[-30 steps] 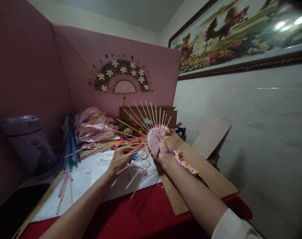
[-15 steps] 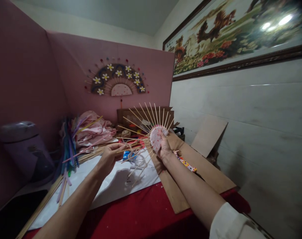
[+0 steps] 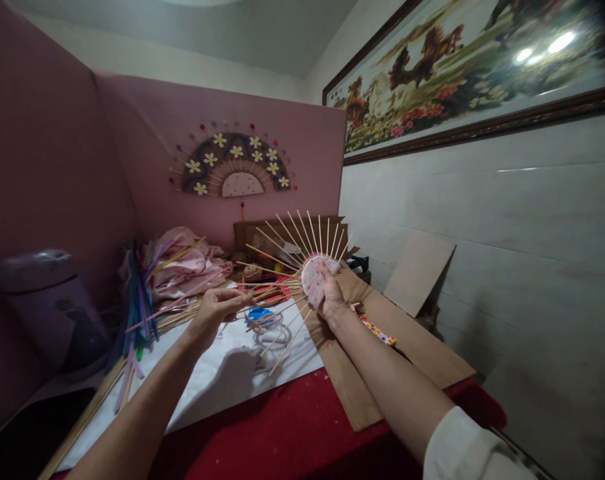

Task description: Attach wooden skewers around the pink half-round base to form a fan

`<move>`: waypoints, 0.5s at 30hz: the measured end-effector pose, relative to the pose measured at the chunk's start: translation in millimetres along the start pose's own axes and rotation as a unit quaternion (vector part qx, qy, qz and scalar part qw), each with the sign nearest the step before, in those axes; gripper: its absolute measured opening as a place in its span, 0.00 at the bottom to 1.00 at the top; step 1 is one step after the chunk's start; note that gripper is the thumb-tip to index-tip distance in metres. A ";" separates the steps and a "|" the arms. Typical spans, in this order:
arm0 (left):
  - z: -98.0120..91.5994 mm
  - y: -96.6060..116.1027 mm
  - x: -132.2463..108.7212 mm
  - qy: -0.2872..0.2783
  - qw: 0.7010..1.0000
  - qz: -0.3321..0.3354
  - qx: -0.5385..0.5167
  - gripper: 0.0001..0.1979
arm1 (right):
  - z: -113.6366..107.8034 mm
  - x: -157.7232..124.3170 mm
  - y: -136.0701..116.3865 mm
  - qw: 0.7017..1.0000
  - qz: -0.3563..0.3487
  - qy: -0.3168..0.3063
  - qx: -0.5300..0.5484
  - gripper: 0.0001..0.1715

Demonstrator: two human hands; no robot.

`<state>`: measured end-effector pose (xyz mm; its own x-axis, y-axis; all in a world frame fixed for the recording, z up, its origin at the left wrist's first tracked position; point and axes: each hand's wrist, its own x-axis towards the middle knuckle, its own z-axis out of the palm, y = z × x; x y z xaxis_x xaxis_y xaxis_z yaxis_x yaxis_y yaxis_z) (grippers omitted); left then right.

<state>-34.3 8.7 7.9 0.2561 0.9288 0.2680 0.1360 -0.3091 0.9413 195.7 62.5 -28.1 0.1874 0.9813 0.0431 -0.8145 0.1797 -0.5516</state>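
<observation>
Pink half-disc [image 3: 311, 283]: one, my right hand [image 3: 332, 299] gripping
Left hand [image 3: 220, 310]: pinched, contents unclear
Blue item [image 3: 259, 314]: one, on white sheet [image 3: 217, 377]

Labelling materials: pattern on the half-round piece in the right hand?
Half-round piece: pale pink, reddish spots; best in head view.

Dim light, glare on framed picture [image 3: 447, 80], shadows
</observation>
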 end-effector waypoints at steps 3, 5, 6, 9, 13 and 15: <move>2.0 2.3 -0.7 0.025 0.995 0.059 0.078 0.13 | 0.3 -0.5 -0.2 1.000 -0.022 -0.008 -0.004 0.13; 3.2 2.4 -0.4 0.042 0.987 0.094 0.125 0.12 | 1.1 -1.5 -1.0 1.000 -0.029 -0.006 -0.006 0.13; 3.6 2.1 0.0 0.051 0.983 0.106 0.139 0.12 | 1.5 -2.0 -1.4 1.000 -0.029 -0.003 -0.008 0.13; 3.3 0.1 1.8 0.053 0.981 0.118 0.146 0.11 | 2.1 -3.0 -2.6 0.999 -0.029 0.011 -0.008 0.12; -0.8 -3.5 4.2 0.039 0.993 0.059 0.089 0.12 | 1.5 -1.7 -3.6 1.000 -0.019 0.010 -0.005 0.11; -4.5 -5.7 5.1 0.039 0.998 0.019 0.043 0.14 | 1.3 -0.4 -3.6 1.000 -0.019 0.017 0.002 0.11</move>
<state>-38.0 16.1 4.9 0.1886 0.9281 0.3212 0.2096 -0.3575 0.9101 197.8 61.6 -25.0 0.2359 0.9711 0.0353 -0.8087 0.2163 -0.5469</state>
